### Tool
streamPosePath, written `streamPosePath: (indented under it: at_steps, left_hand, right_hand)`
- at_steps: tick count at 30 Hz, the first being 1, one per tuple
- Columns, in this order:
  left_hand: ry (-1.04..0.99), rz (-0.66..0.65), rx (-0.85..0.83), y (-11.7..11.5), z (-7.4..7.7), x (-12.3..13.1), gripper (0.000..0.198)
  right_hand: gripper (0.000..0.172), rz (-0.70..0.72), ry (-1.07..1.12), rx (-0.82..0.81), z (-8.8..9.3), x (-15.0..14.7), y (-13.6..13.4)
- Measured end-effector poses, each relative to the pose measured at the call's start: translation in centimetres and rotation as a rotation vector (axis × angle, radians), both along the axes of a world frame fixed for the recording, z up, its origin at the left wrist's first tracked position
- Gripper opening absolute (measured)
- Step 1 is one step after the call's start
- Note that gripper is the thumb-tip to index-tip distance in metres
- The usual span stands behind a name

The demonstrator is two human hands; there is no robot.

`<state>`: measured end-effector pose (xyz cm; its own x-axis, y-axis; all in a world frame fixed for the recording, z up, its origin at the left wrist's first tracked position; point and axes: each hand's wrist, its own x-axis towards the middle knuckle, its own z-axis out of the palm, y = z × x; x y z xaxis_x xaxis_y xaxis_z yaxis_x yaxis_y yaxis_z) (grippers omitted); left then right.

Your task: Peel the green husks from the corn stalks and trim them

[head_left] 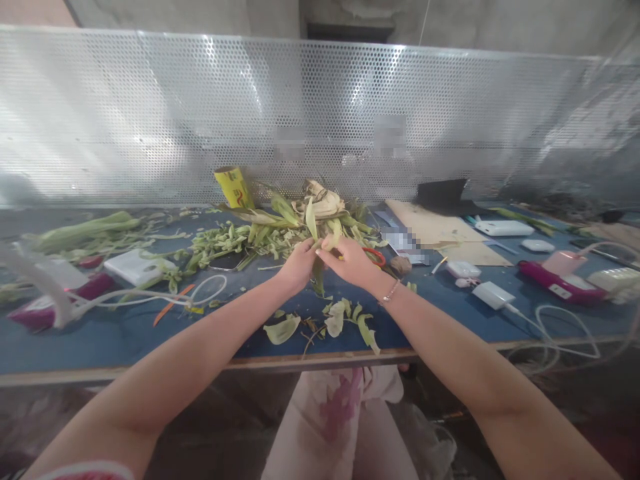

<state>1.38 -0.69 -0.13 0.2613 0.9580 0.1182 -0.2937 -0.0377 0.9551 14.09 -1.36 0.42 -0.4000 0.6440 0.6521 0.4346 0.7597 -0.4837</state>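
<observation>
Both my hands meet over the middle of a blue-topped table (100,340). My left hand (299,264) and my right hand (350,261) are closed, pinching a green leaf strip (318,275) that hangs down between them. Just beyond them lies a heap of green and pale husk leaves (280,230). Loose torn leaf pieces (345,320) lie on the table below my wrists. A red-handled tool (374,256), perhaps scissors, shows behind my right hand. A thin bracelet is on my right wrist.
A perforated metal screen (320,120) walls off the table's far side. Left: long green stalks (85,230), a white box (134,265), white cables (150,293). Right: cardboard (440,230), white chargers (493,295), a pink device (555,280). A yellow packet (233,187) leans on the screen.
</observation>
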Motion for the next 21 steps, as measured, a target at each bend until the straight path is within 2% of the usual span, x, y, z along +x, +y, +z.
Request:
streamPosePath:
  at_steps: [4, 8, 14, 21]
  left_hand:
    - [0.000, 0.008, 0.050, 0.0, 0.1, 0.1, 0.026]
    - [0.039, 0.039, 0.115, 0.5, -0.4, 0.0, 0.027]
    - [0.081, 0.067, 0.192, 1.0, -1.2, -0.2, 0.027]
    - [0.204, 0.096, 0.295, 0.6, -0.5, -0.5, 0.027]
  right_hand:
    - [0.028, -0.108, 0.173, -0.133, -0.3, -0.1, 0.6]
    - [0.024, -0.144, 0.227, -0.185, -0.2, -0.4, 0.8]
    - [0.022, -0.231, 0.225, -0.087, -0.4, -0.8, 0.8]
    - [0.020, -0.225, 0.244, -0.067, -0.4, -0.6, 0.9]
